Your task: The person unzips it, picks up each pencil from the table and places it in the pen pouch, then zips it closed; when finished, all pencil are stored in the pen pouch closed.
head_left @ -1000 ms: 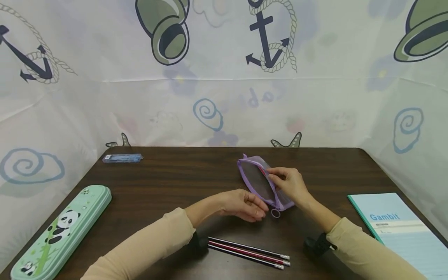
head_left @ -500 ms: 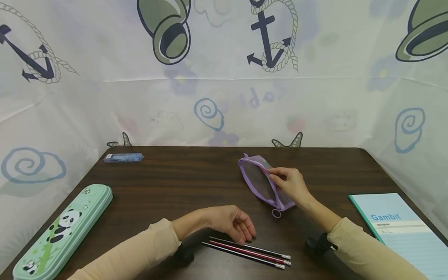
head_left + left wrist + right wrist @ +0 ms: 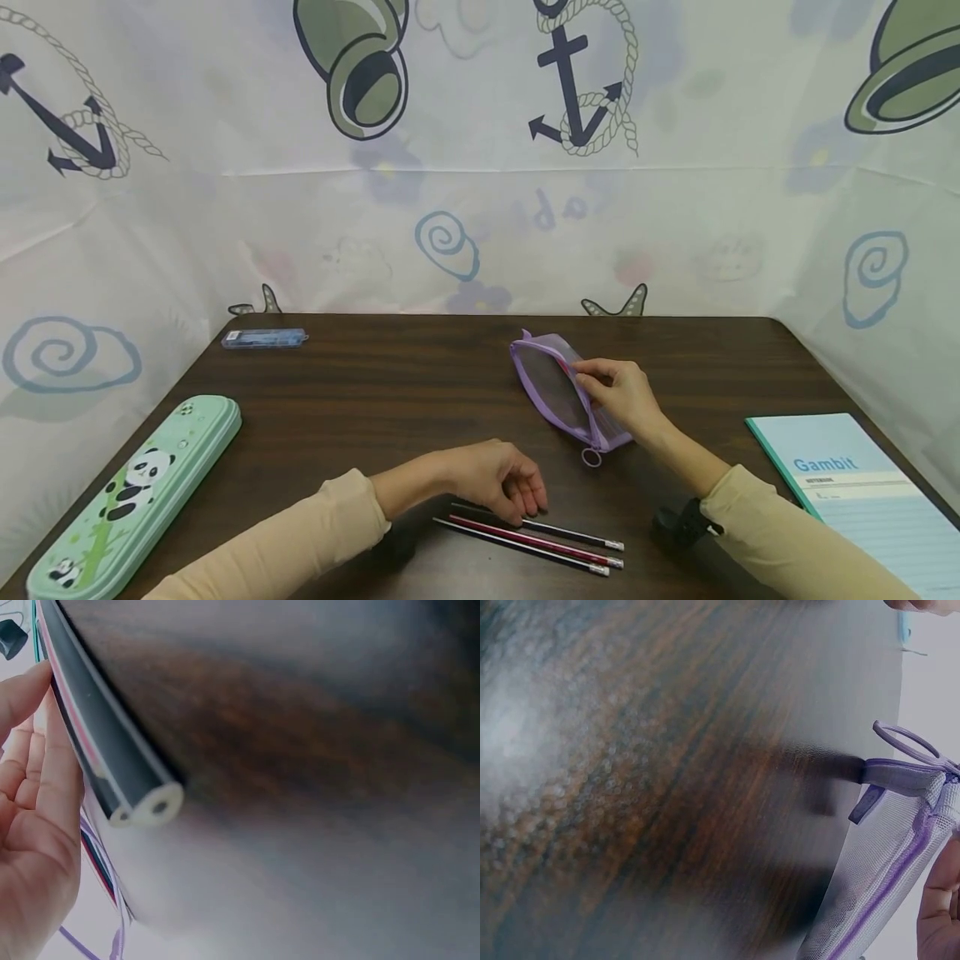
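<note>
My left hand (image 3: 495, 479) is over three pencils, its thumb and fingertips pinching the far black pencil (image 3: 573, 533). Beside that one lie a red pencil (image 3: 540, 543) and a second black pencil (image 3: 517, 546), eraser ends to the right. In the left wrist view the unsharpened ends of black pencils (image 3: 127, 757) come close to the camera. My right hand (image 3: 618, 392) pinches the side of a purple mesh pencil pouch (image 3: 546, 383), whose zip mouth gapes. A red strip shows inside it. In the right wrist view its ring pull (image 3: 907, 742) hangs near the corner.
At left lies a mint-green panda pencil case (image 3: 135, 500). A small blue clear case (image 3: 264, 338) sits at the far left corner. On the right is a light-blue notebook (image 3: 862, 492). Patterned cloth (image 3: 480, 167) hangs behind the dark wooden table (image 3: 390, 375).
My left hand has come back from beside the pouch, down and left to the pencils. The far black pencil has shifted slightly away from the others. My right hand stays on the pouch.
</note>
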Demonstrator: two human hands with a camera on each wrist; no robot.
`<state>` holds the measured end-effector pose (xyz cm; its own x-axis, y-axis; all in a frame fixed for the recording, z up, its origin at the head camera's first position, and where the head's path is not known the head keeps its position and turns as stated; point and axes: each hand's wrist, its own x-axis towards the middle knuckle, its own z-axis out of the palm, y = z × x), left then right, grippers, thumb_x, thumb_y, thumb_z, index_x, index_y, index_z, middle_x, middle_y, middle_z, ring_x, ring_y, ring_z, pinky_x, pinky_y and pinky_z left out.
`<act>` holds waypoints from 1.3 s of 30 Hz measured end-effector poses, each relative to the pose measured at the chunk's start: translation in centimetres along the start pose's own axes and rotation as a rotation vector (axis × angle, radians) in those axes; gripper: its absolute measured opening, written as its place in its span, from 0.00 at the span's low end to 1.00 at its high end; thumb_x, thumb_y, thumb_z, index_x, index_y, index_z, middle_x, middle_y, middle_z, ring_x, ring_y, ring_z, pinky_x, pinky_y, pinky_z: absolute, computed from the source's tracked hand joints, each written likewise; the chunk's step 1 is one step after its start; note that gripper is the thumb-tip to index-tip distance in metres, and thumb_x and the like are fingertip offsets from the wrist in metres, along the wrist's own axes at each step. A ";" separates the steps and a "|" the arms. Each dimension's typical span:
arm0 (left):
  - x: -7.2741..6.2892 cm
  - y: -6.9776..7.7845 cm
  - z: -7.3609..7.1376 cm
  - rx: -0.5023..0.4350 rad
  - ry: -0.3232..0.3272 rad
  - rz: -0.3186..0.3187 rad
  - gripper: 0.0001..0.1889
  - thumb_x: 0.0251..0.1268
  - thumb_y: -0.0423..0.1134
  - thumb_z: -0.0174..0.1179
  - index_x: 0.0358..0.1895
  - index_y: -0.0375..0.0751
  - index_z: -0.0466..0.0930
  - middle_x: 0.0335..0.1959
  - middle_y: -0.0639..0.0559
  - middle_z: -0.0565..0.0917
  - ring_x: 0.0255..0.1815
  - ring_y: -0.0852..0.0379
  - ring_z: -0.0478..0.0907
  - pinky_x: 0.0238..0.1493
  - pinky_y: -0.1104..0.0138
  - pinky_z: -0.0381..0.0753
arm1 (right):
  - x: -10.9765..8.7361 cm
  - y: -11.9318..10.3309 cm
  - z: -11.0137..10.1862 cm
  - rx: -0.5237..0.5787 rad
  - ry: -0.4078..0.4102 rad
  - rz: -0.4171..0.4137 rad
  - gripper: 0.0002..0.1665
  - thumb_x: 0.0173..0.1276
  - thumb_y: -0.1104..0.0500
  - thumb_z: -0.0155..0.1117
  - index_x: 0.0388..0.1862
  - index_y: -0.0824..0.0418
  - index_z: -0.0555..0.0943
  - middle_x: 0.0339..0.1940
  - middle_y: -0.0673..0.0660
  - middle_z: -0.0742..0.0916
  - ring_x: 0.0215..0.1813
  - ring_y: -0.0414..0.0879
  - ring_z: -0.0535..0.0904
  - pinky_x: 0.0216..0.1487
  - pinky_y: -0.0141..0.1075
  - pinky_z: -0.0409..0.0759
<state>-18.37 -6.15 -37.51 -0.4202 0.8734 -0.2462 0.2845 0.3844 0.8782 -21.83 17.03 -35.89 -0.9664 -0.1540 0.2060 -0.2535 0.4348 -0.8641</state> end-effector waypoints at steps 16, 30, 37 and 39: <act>0.6 0.9 0.2 0.357 0.018 0.025 0.11 0.46 0.24 0.66 0.32 0.43 0.83 0.23 0.63 0.80 0.25 0.75 0.76 0.30 0.79 0.79 | 0.0 0.0 -0.1 0.001 0.005 -0.004 0.14 0.66 0.67 0.60 0.48 0.72 0.81 0.41 0.68 0.86 0.27 0.36 0.78 0.27 0.35 0.82; 0.3 1.2 -2.6 0.131 -0.037 -0.075 0.08 0.52 0.23 0.62 0.37 0.32 0.82 0.23 0.61 0.77 0.26 0.70 0.73 0.30 0.78 0.76 | -0.1 0.1 -0.2 0.005 0.009 -0.012 0.14 0.66 0.67 0.60 0.49 0.73 0.80 0.41 0.68 0.86 0.25 0.38 0.78 0.25 0.34 0.81; -0.8 0.8 -5.6 -0.127 -0.031 -0.278 0.09 0.59 0.27 0.57 0.43 0.31 0.80 0.29 0.56 0.81 0.31 0.63 0.76 0.35 0.70 0.80 | 0.0 0.1 -0.2 0.001 0.010 -0.014 0.15 0.66 0.66 0.60 0.49 0.73 0.80 0.40 0.68 0.86 0.26 0.38 0.79 0.25 0.34 0.81; -1.0 0.6 -5.9 -0.135 -0.041 -0.304 0.09 0.59 0.28 0.58 0.43 0.32 0.80 0.30 0.56 0.82 0.33 0.64 0.77 0.36 0.69 0.81 | -0.1 0.2 -0.2 0.002 0.009 -0.011 0.15 0.66 0.66 0.60 0.49 0.73 0.80 0.41 0.68 0.86 0.26 0.38 0.79 0.25 0.33 0.81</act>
<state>-22.88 -8.53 -34.35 -0.4323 0.7373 -0.5192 0.0333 0.5884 0.8079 -21.82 17.28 -35.96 -0.9639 -0.1503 0.2198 -0.2640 0.4316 -0.8626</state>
